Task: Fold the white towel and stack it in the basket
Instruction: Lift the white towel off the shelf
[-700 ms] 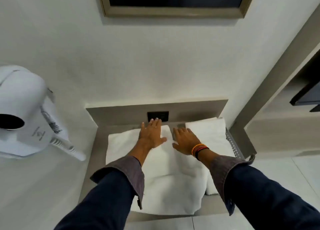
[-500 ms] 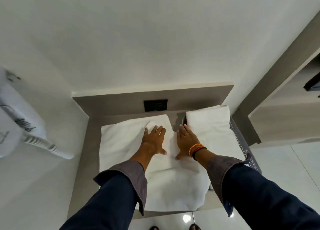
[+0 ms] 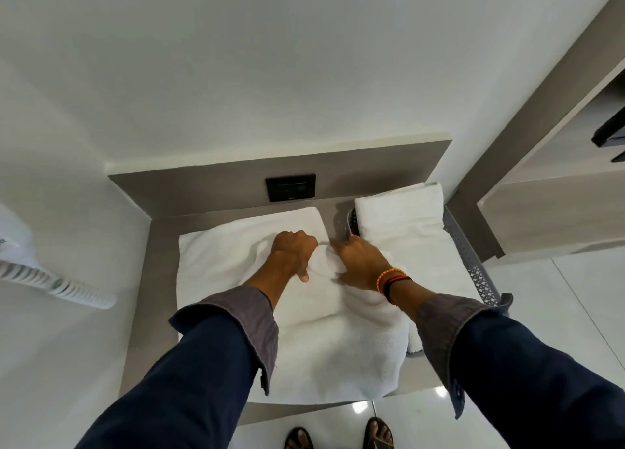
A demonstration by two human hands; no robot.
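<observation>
Spread flat beneath both hands, the white towel point(image 3: 304, 340) covers most of the grey counter point(image 3: 148, 296), its near edge draping toward the counter's front. It is thick, soft terry, rectangular, with low puckers gathering between the hands. The left hand point(image 3: 293, 254) has its fingers curled under, bunching a ridge of cloth at the towel's far middle. The right hand point(image 3: 362, 266), just beside it, has its fingers bent around the same raised fold, thumb pressed into the pile. Just beyond the right hand stands a grey plastic basket point(image 3: 473, 266) with perforated walls, carrying a neatly folded towel point(image 3: 402, 218) of the same plush weave, squared at its edges. Orange and dark bracelets point(image 3: 392, 279) ring the right wrist.
</observation>
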